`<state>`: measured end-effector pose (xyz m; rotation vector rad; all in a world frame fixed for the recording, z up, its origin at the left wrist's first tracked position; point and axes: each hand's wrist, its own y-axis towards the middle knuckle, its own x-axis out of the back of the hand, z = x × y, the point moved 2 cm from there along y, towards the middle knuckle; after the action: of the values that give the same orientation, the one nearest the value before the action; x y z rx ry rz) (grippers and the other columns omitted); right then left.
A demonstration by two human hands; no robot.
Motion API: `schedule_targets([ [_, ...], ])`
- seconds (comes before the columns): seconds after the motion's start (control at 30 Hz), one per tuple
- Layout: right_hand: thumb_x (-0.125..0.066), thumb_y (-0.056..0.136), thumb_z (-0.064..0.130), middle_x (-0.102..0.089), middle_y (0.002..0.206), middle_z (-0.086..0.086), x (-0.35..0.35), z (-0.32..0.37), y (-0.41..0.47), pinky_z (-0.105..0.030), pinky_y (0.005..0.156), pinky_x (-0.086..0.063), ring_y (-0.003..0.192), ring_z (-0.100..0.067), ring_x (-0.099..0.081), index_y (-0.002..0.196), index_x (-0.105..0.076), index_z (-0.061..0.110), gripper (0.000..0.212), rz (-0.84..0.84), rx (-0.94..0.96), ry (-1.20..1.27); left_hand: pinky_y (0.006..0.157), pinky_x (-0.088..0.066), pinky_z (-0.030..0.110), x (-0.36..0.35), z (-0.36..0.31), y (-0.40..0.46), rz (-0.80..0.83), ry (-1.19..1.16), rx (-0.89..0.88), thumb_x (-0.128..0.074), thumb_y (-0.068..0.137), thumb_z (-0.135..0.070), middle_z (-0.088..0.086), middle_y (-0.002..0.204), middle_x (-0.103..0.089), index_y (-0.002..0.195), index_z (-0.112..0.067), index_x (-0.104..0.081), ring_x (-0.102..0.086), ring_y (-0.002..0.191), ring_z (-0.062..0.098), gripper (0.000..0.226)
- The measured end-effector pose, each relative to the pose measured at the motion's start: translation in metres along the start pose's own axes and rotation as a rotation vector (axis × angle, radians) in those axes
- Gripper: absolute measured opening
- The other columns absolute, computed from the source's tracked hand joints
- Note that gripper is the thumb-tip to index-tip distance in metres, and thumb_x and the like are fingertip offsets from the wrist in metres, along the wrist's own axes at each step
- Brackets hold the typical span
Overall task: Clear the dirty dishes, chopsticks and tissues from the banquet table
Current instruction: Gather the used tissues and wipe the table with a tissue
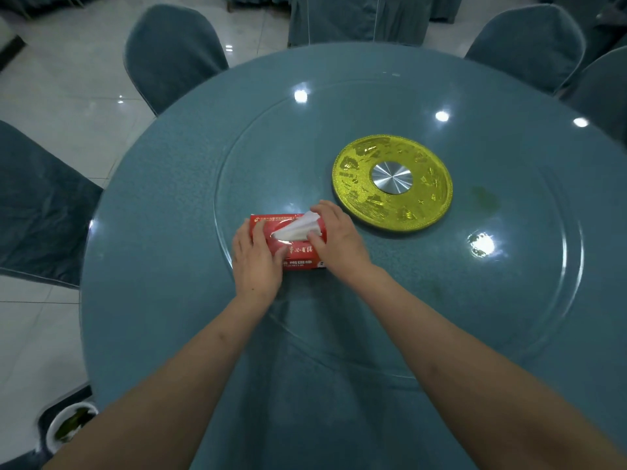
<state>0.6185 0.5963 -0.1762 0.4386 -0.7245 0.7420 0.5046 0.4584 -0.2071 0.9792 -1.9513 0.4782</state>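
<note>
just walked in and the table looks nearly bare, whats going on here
A person stands at a round banquet table with both hands on a red tissue box that sits on the glass turntable. The left hand rests on the box's left end, and the right hand pinches the white tissue sticking out of the top. No dishes or chopsticks are left on the table; a used bowl sits low at the left, off the table.

This is a restaurant banquet hall. A large round tabletop (163,232) under teal cloth carries a glass turntable (509,266) with a gold hub (353,184) at its middle. Around the tabletop stand cloth-covered chairs (169,56) on a glossy tiled floor (68,96), with another draped table (356,18) beyond.
</note>
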Motion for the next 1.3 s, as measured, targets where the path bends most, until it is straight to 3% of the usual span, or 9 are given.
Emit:
schedule_targets([
  [0.2, -0.067, 0.092, 0.020, -0.049, 0.147, -0.004, -0.008, -0.006, 0.005, -0.045, 0.110, -0.042, 0.132, -0.026, -0.048, 0.140, -0.057, 0.024, 0.049, 0.151, -0.007, -0.128, 0.117, -0.031, 0.050, -0.015, 0.000, -0.007, 0.188, 0.104, 0.002, -0.061, 0.095, -0.054, 0.009, 0.168, -0.020, 0.157, -0.013, -0.028, -0.025, 0.152, 0.029, 0.081],
  [0.33, -0.067, 0.091, 0.021, -0.063, 0.124, -0.001, -0.011, -0.017, -0.010, -0.047, 0.094, -0.047, 0.115, -0.027, -0.057, 0.117, -0.071, 0.023, 0.026, 0.134, 0.011, -0.233, 0.115, -0.032, 0.049, -0.024, -0.007, -0.028, 0.184, 0.105, 0.033, -0.058, 0.094, -0.060, 0.006, 0.167, -0.018, 0.157, -0.016, -0.027, -0.027, 0.151, 0.027, 0.083],
  [0.47, -0.067, 0.092, 0.023, -0.066, 0.105, 0.001, -0.006, -0.023, -0.019, -0.046, 0.086, -0.047, 0.105, -0.026, -0.059, 0.095, -0.073, 0.022, 0.007, 0.074, -0.009, -0.213, 0.115, -0.032, 0.048, -0.030, -0.014, -0.043, 0.172, 0.101, 0.037, -0.056, 0.093, -0.064, 0.007, 0.167, -0.019, 0.157, -0.015, -0.027, -0.028, 0.151, 0.027, 0.086],
  [0.7, -0.063, 0.096, 0.021, -0.058, 0.097, 0.011, 0.038, -0.006, -0.017, -0.037, 0.088, -0.046, 0.097, -0.016, -0.057, 0.095, -0.065, 0.019, 0.003, -0.090, 0.030, -0.010, 0.110, -0.038, 0.048, -0.033, -0.021, -0.058, 0.152, 0.103, 0.032, -0.058, 0.089, -0.068, 0.006, 0.162, -0.026, 0.153, -0.017, -0.035, -0.034, 0.147, 0.027, 0.085],
  [0.97, -0.059, 0.097, 0.021, -0.068, 0.093, 0.014, 0.064, -0.005, -0.043, -0.037, 0.079, -0.052, 0.088, -0.010, -0.063, 0.099, -0.066, 0.027, 0.009, -0.034, 0.051, 0.064, 0.116, -0.034, 0.051, -0.025, -0.025, -0.060, 0.229, 0.132, 0.032, -0.061, 0.084, -0.073, 0.002, 0.160, -0.021, 0.152, -0.021, -0.029, -0.029, 0.148, 0.024, 0.092],
  [1.03, -0.059, 0.099, 0.018, -0.068, 0.091, 0.012, 0.068, 0.001, -0.042, -0.031, 0.077, -0.049, 0.085, -0.007, -0.061, 0.100, -0.066, 0.023, 0.009, -0.058, 0.045, 0.109, 0.116, -0.034, 0.051, -0.024, -0.027, -0.060, 0.234, 0.132, 0.040, -0.061, 0.083, -0.073, 0.001, 0.160, -0.021, 0.153, -0.020, -0.028, -0.028, 0.148, 0.024, 0.093],
  [1.13, -0.059, 0.101, 0.011, -0.066, 0.089, 0.010, 0.085, 0.017, -0.041, -0.020, 0.076, -0.043, 0.082, -0.001, -0.058, 0.101, -0.066, 0.014, 0.008, -0.178, 0.035, 0.237, 0.116, -0.033, 0.051, -0.023, -0.027, -0.061, 0.234, 0.115, 0.043, -0.060, 0.083, -0.074, 0.000, 0.161, -0.018, 0.154, -0.021, -0.026, -0.026, 0.148, 0.024, 0.095],
  [1.23, -0.058, 0.103, 0.015, -0.065, 0.090, 0.012, 0.108, 0.032, -0.042, -0.017, 0.076, -0.045, 0.082, 0.005, -0.057, 0.102, -0.064, 0.019, 0.007, -0.352, 0.036, 0.361, 0.116, -0.033, 0.052, -0.024, -0.023, -0.058, 0.257, 0.094, 0.055, -0.059, 0.081, -0.076, -0.002, 0.162, -0.016, 0.156, -0.026, -0.025, -0.024, 0.149, 0.024, 0.096],
  [1.3, -0.059, 0.102, 0.016, -0.064, 0.089, 0.015, 0.121, 0.034, -0.037, -0.017, 0.075, -0.044, 0.081, 0.007, -0.056, 0.099, -0.062, 0.024, 0.010, -0.364, 0.008, 0.401, 0.115, -0.034, 0.051, -0.024, -0.024, -0.058, 0.271, 0.083, 0.071, -0.059, 0.080, -0.076, -0.002, 0.161, -0.016, 0.155, -0.025, -0.027, -0.025, 0.148, 0.023, 0.096],
])
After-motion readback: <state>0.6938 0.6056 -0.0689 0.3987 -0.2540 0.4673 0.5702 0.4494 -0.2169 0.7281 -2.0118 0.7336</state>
